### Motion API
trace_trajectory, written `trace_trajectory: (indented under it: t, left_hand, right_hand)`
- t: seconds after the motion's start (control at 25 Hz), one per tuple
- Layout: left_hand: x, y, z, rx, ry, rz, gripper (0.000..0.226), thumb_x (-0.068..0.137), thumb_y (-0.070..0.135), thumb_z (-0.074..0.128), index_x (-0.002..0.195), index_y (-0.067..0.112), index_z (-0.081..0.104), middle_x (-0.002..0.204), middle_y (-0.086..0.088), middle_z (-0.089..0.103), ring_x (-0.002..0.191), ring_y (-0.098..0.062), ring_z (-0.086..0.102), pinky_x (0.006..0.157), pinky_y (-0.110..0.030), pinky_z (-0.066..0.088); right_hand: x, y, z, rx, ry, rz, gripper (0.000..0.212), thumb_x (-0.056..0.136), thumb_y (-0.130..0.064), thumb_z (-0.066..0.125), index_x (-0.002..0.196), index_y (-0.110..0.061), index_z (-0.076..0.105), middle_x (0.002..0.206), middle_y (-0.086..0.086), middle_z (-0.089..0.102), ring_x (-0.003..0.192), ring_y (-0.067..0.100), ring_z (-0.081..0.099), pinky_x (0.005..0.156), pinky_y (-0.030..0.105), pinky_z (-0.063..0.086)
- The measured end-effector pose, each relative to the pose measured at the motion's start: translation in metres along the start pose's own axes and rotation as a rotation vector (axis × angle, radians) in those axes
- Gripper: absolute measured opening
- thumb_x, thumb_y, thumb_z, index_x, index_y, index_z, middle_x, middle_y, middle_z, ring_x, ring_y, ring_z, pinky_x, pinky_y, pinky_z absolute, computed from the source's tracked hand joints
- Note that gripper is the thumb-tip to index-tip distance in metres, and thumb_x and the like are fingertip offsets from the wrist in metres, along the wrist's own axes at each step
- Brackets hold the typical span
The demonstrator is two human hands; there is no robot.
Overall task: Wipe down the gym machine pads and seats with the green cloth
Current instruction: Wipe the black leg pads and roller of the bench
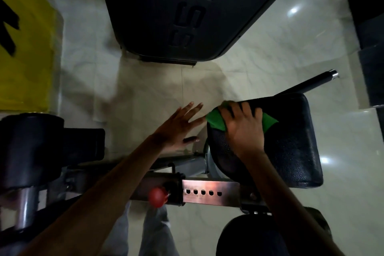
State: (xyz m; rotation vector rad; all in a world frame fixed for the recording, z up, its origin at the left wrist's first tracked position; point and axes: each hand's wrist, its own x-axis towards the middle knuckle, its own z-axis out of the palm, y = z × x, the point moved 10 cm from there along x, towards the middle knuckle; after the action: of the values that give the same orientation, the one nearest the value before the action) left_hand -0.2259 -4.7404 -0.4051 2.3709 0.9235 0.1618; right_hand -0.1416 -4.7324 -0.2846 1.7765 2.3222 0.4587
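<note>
1. head view, risks first: the right hand is pressing the green cloth against the far-left corner of the black seat pad, so the cloth is sitting at about 4 o'clock in the picture, touching the pad's top edge. part of the cloth is hanging over the pad's rim, so i judge it could be slipping off toward the floor if the stroke is running outward with loose pressure.
2. much of the pad, toward 3 and 5 o'clock of the hand, is lying uncovered by the cloth; a short stroke would be leaving that grained surface unwiped.
3. the red knob and the perforated steel bar are sitting near 6 o'clock, under both forearms; a wide backward pull could be knocking an arm against them.
4. the large back pad at 12 o'clock and the round pad at 9 o'clock are standing apart from the cloth.
5. hand pose: the right hand is lying palm down, its fingers curling over the cloth and grasping it against the pad, forearm coming in from 5 o'clock.
6. the left hand is hovering beside the pad, released, fingers straight and spread toward 1 o'clock, holding nothing; whether it is touching the pad's edge i cannot tell.
</note>
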Motion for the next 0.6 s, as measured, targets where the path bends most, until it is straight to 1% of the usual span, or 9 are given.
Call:
trace_trajectory:
  t: [0.08,0.12,0.2,0.24,0.32,0.4,0.48,0.56,0.6]
  left_hand:
    - [0.0,0.0,-0.003,-0.012,0.012,0.007,0.072,0.093,0.047,0.044,0.149,0.038,-0.001,0.157,-0.002,-0.01,0.145,-0.028,-0.005,0.115,-0.043,0.009]
    - [0.001,-0.001,-0.005,-0.018,-0.003,-0.004,0.073,0.094,0.044,0.045,0.149,0.039,-0.003,0.157,0.0,-0.012,0.146,-0.028,-0.005,0.116,-0.041,0.009]
    - [0.004,-0.004,-0.013,-0.021,-0.002,-0.019,0.07,0.097,0.034,0.047,0.149,0.035,0.001,0.157,0.002,-0.013,0.147,-0.026,-0.004,0.118,-0.041,0.01]
    - [0.009,-0.003,-0.022,-0.015,0.017,-0.009,0.067,0.098,0.029,0.047,0.15,0.033,0.005,0.158,0.002,-0.01,0.147,-0.025,-0.003,0.119,-0.041,0.012]
    - [0.026,0.003,-0.041,-0.01,0.053,0.055,0.062,0.1,0.019,0.042,0.15,0.032,0.01,0.16,0.0,0.0,0.147,-0.023,0.003,0.119,-0.042,0.015]
    - [0.052,0.018,-0.058,0.038,0.067,0.139,0.061,0.1,0.014,0.039,0.151,0.033,0.011,0.16,0.002,0.005,0.147,-0.02,0.006,0.118,-0.041,0.018]
    - [0.079,0.044,-0.071,0.108,0.065,0.233,0.058,0.102,0.02,0.035,0.15,0.036,0.007,0.16,0.007,0.005,0.147,-0.015,0.005,0.118,-0.038,0.016]
    - [0.096,0.075,-0.074,0.181,0.026,0.392,0.055,0.104,0.031,0.031,0.15,0.038,0.003,0.16,0.008,0.002,0.147,-0.013,0.004,0.118,-0.038,0.014]
    - [0.102,0.085,-0.069,0.231,-0.006,0.47,0.055,0.103,0.035,0.03,0.15,0.038,0.002,0.16,0.007,0.0,0.147,-0.014,0.003,0.118,-0.039,0.013]
  right_hand:
    - [-0.028,-0.026,0.001,0.019,-0.003,-0.13,0.044,0.066,-0.019,0.067,0.109,-0.013,0.067,0.108,0.012,0.062,0.092,0.03,0.04,0.075,0.041,0.028]
    - [-0.044,-0.04,0.001,0.031,-0.022,-0.208,0.048,0.061,-0.021,0.072,0.108,-0.013,0.068,0.108,0.012,0.062,0.093,0.03,0.041,0.076,0.041,0.029]
    - [-0.054,-0.05,0.005,0.037,-0.073,-0.287,0.052,0.057,-0.025,0.073,0.107,-0.014,0.069,0.109,0.01,0.062,0.096,0.029,0.043,0.078,0.041,0.03]
    - [-0.047,-0.048,0.006,0.034,-0.077,-0.279,0.051,0.058,-0.025,0.072,0.108,-0.015,0.069,0.108,0.009,0.063,0.096,0.029,0.044,0.079,0.041,0.031]
    - [-0.027,-0.036,0.008,0.012,-0.049,-0.183,0.044,0.064,-0.024,0.066,0.107,-0.017,0.068,0.105,0.007,0.064,0.094,0.029,0.044,0.079,0.042,0.032]
    - [-0.027,-0.036,0.007,0.005,-0.02,-0.128,0.038,0.071,-0.022,0.052,0.104,-0.017,0.069,0.104,0.008,0.064,0.093,0.029,0.042,0.079,0.043,0.031]
    - [-0.05,-0.057,0.009,0.025,-0.037,-0.191,0.041,0.068,-0.021,0.048,0.102,-0.016,0.07,0.106,0.007,0.065,0.095,0.028,0.041,0.079,0.042,0.03]
    - [-0.077,-0.069,0.005,0.071,-0.06,-0.257,0.042,0.068,-0.02,0.045,0.1,-0.017,0.072,0.108,0.005,0.067,0.097,0.027,0.042,0.082,0.041,0.03]
    - [-0.081,-0.066,0.002,0.074,-0.063,-0.256,0.043,0.069,-0.021,0.043,0.1,-0.017,0.072,0.108,0.004,0.067,0.098,0.026,0.043,0.082,0.041,0.031]
